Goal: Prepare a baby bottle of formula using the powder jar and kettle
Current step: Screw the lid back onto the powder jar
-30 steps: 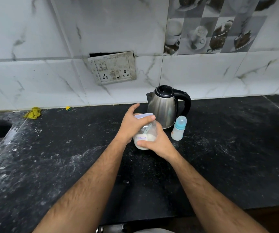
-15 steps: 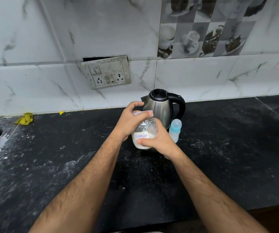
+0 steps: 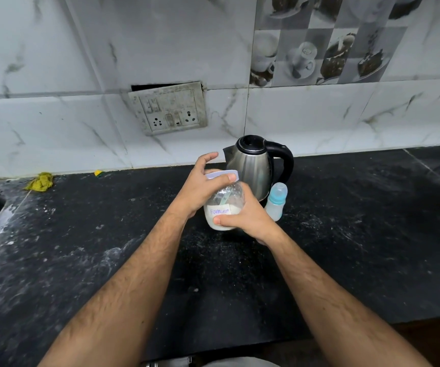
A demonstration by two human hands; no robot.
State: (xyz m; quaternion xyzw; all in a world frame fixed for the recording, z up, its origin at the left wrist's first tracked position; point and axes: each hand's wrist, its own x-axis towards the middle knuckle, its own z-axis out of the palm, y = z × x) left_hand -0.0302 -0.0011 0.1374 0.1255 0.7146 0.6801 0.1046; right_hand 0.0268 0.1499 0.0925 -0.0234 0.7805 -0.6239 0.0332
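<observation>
Powder jar (image 3: 224, 205) — white powder inside

A clear powder jar (image 3: 223, 205) with a handwritten label and a pale lid (image 3: 221, 174) sits in both hands above the black worktop (image 3: 372, 234). The left hand (image 3: 200, 186) curls over the lid, thumb on its near edge, index finger lifted. The right hand (image 3: 248, 217) wraps the jar's lower right side, thumb across the front under the label. White powder fills the lower part. Just behind stands a steel kettle (image 3: 253, 166) with a black handle, and right of the jar a baby bottle (image 3: 276, 201) with a blue cap. Far left lies a yellow cloth (image 3: 40, 182); a switch plate (image 3: 168, 108) hangs on the marble wall.
</observation>
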